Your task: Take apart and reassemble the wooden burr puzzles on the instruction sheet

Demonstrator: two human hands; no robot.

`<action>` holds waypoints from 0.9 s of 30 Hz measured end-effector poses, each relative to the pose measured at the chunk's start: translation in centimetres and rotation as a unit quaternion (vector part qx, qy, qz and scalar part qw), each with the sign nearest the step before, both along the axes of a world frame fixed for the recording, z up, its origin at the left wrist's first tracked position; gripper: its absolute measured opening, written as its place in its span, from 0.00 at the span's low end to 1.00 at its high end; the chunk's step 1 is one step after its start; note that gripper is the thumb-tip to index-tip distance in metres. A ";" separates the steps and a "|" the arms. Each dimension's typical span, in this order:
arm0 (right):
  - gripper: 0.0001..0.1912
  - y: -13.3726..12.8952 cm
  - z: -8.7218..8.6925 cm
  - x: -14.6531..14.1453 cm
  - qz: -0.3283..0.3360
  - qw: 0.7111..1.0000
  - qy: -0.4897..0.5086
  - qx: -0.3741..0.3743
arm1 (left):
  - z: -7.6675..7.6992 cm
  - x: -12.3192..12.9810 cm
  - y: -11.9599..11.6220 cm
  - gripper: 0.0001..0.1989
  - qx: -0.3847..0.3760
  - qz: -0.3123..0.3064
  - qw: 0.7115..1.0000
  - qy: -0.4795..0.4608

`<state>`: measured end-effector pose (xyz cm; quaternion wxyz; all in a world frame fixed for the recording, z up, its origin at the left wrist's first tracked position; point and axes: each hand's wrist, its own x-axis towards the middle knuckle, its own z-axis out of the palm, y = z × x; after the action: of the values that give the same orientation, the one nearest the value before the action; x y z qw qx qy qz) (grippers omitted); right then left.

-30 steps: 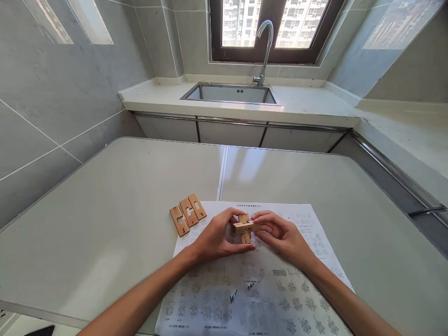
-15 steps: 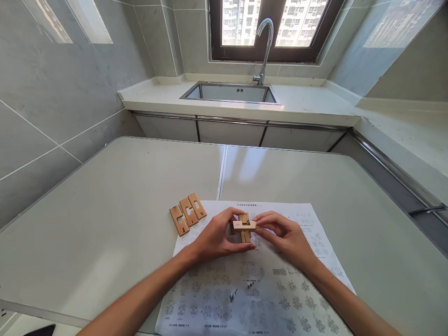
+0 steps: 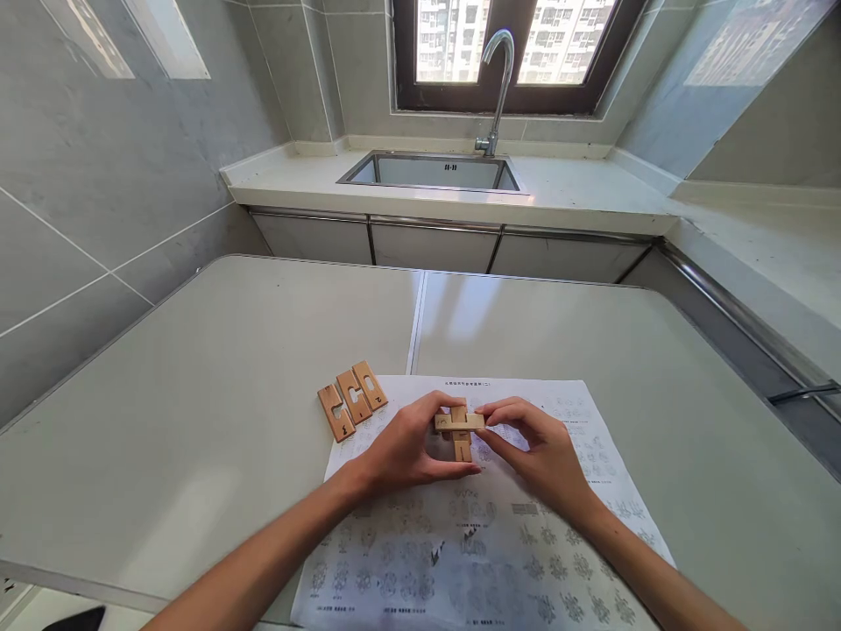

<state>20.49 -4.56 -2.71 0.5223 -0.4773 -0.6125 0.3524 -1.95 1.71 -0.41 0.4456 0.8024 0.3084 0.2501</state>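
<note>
Over the printed sheet, wooden puzzle pieces are fitted crosswise: an upright piece (image 3: 462, 449) and a horizontal piece (image 3: 460, 423) lying across it. My left hand (image 3: 411, 443) curves around the left side, fingers at the top and thumb near the bottom of the upright piece. Between the thumb and fingertips of my right hand (image 3: 535, 443) is the right end of the horizontal piece. To the left, several flat wooden pieces with cut-outs lie side by side, partly on the paper: one marked 3 (image 3: 336, 413), one marked 1 (image 3: 354, 396) and one marked 2 (image 3: 370, 385).
A large sheet (image 3: 486, 561) printed with puzzle diagrams lies under my hands on the pale table (image 3: 216, 394). Beyond the table's far edge stand a counter (image 3: 578, 188), a sink (image 3: 434, 173) and a tap (image 3: 503, 88) below a window. Grey tiled walls flank both sides.
The horizontal piece now sits more level across the upright one, which shows slightly lower. Both hands keep nearly the same place, and the loose pieces have not moved.
</note>
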 end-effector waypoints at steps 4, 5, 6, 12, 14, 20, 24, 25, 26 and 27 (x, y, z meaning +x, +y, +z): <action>0.03 0.0 0.0 0.0 0.007 1.000 -0.012 0.015 | -0.1 -0.1 0.1 0.32 0.015 0.001 1.000 -0.016; 0.04 0.0 0.0 0.0 0.010 1.000 -0.015 0.015 | -0.1 -0.2 0.1 0.32 0.019 0.000 1.000 -0.021; 0.04 0.0 0.1 0.1 0.012 1.000 -0.016 0.014 | -0.1 -0.2 0.1 0.32 0.023 0.000 0.999 -0.025; 0.07 0.0 0.5 0.3 0.023 1.000 -0.010 -0.012 | -0.2 -0.2 0.0 0.32 0.060 -0.005 0.997 -0.046; 0.07 0.0 0.6 0.4 0.024 1.000 -0.015 -0.012 | -0.2 -0.2 0.0 0.32 0.068 -0.006 0.996 -0.054; 0.07 -0.1 0.2 0.4 0.012 0.995 -0.075 0.057 | 0.0 -0.2 0.0 0.33 0.067 -0.010 0.996 -0.055; 0.07 -0.2 0.1 0.4 0.011 0.997 -0.063 0.045 | 0.0 -0.2 0.1 0.33 0.059 -0.013 0.996 -0.060; 0.08 -0.2 0.1 0.3 0.010 0.998 -0.054 0.034 | 0.0 -0.2 0.1 0.33 0.054 -0.014 0.997 -0.059; 0.08 -0.2 0.1 0.3 0.008 0.998 -0.048 0.026 | 0.0 -0.2 0.1 0.33 0.050 -0.014 0.997 -0.057; 0.08 -0.3 0.1 0.3 0.006 0.999 -0.046 0.023 | 0.0 -0.2 0.2 0.33 0.045 -0.014 0.998 -0.052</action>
<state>20.76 -4.81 -2.63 0.5022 -0.4776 -0.6465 0.3190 -2.13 1.88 -0.42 0.4279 0.8116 0.2623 0.2990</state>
